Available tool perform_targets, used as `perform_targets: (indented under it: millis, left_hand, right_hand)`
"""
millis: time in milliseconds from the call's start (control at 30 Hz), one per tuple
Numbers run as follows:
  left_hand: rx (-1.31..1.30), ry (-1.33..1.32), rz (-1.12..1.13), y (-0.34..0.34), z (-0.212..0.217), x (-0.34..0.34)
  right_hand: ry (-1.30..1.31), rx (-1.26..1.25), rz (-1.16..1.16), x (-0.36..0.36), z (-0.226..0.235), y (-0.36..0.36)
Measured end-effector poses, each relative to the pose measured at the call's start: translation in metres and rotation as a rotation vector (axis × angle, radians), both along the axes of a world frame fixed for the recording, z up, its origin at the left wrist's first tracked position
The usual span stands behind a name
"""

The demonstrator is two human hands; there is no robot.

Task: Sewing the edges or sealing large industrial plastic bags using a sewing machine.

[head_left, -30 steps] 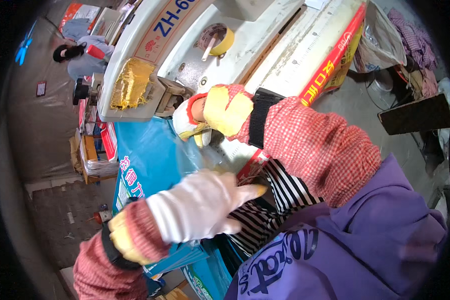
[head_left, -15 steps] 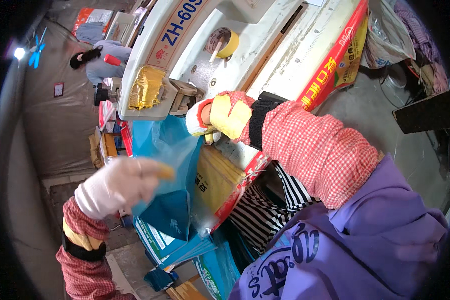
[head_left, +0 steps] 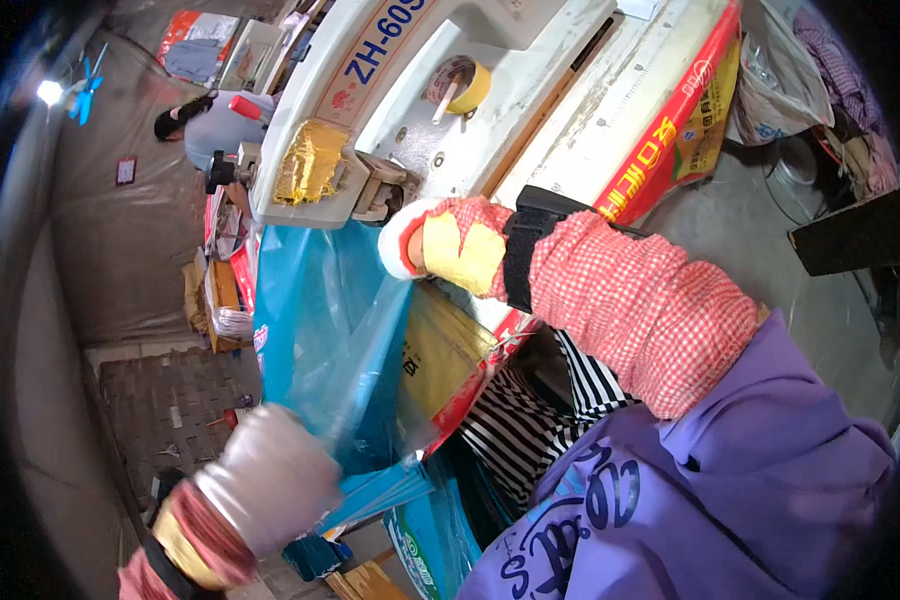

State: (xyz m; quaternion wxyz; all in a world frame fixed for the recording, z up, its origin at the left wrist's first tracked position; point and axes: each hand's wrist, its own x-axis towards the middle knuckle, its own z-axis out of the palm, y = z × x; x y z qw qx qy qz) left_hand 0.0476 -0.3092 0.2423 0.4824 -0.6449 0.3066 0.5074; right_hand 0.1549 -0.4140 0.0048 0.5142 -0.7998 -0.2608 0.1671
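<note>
Holding: a blue plastic bag (head_left: 320,330) hangs stretched between both gloved hands in front of a white sealing machine (head_left: 450,110).
Right hand: the right hand (head_left: 450,250), in a yellow-and-white glove with a red checked sleeve, presses the bag's top corner just under the machine's head; its fingers curl closed on the film.
Left hand: the left hand (head_left: 265,480), in a pale glove, is low and blurred; its fingers seem to be closed on the bag's lower edge, though the blur leaves some doubt.
Bag position: its mouth lies touching the machine's front beside the gold foil-wrapped bar (head_left: 310,160), and its body slopes down toward the left hand.
Doing it well: I judge the film should stay taut and flat, with no fold at the mouth, and both edges level where they meet the bar.
Watch for: gloved fingertips close to the bar.
Nearby: a roll of yellow tape (head_left: 460,85) sits on the machine top; another person (head_left: 205,125) stands well apart.
</note>
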Motion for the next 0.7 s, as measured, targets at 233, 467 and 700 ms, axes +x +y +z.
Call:
perform_targets:
  millis: [233,467,700]
  left_hand:
    - [-0.534,0.315,-0.173,-0.039,-0.094,-0.041]
    - [-0.844,0.272,0.007,-0.021,-0.103,-0.025]
    - [-0.935,0.286,-0.006,-0.003,-0.112,-0.041]
  right_hand:
    - [-0.037,0.088,-0.061,-0.054,-0.005,-0.011]
    - [-0.097,0.168,-0.261,-0.075,0.006,-0.005]
    - [0.041,-0.385,-0.135,-0.027,0.015,0.012]
